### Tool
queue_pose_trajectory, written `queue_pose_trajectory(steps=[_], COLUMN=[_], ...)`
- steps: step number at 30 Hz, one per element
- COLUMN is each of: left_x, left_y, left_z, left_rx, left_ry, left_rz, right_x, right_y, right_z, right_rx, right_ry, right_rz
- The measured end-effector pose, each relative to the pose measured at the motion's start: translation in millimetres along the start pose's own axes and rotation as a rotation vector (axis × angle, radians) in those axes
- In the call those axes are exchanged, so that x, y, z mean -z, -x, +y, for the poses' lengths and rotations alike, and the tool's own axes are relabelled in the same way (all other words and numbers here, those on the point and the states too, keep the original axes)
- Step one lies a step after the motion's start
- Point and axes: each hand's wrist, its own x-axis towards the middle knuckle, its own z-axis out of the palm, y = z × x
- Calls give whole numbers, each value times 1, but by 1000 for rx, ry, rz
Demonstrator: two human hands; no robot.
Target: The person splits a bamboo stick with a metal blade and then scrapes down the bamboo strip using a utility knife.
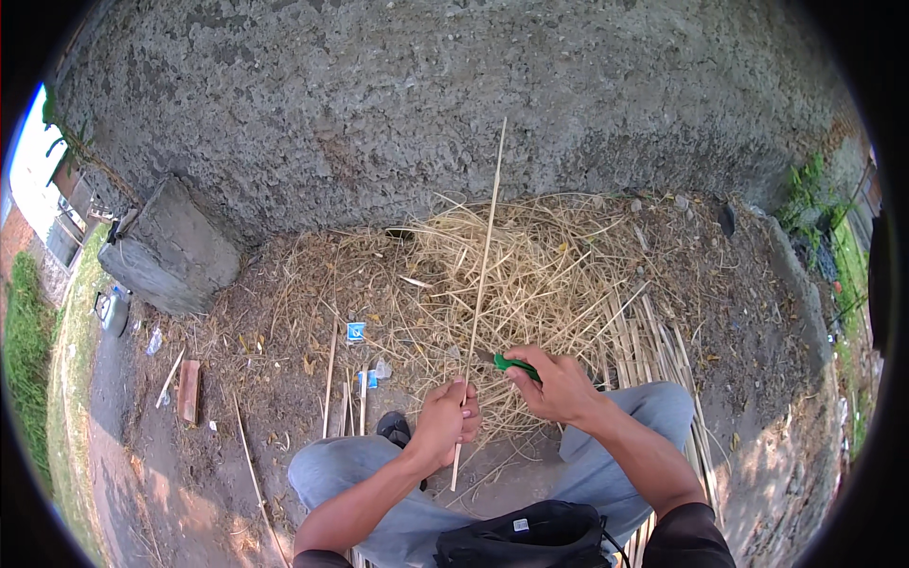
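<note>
My left hand (447,421) is closed around a long, thin bamboo strip (488,241) near its lower end. The strip rises away from me, its far tip in front of the grey wall. In my right hand (559,386) is a knife with a green handle (517,366), gripped between thumb and fingers. Its short dark blade points left and lies close to the strip, just above my left hand; whether it touches cannot be made out. Beyond both hands spreads a heap of pale shavings (530,275).
A rough wall (454,95) rises behind the heap. Several split strips (653,350) lie by my right knee, others to the left. A concrete block (175,251), a brick (189,391), a metal kettle (113,312) and blue wrappers (355,331) are on the left. A black bag (521,540) rests at my lap.
</note>
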Motion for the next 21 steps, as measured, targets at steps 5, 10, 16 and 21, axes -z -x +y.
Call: queue_pose_trajectory(steps=[5,10,16,21], left_x=[-8,-11,7,1], left_y=[-3,-5,-32,-29], left_z=[1,-5,-34,-35], left_rx=[-66,-181,-547,-762], left_ry=[-83,-175,-529,-834], left_rz=[31,59,152,249], right_x=[-11,-14,-18,-12], right_y=[-4,-7,-9,-6], right_z=[3,0,3,-1], right_rx=[190,171,298,298], right_ry=[4,-1,40,152], right_rz=[43,58,228,264])
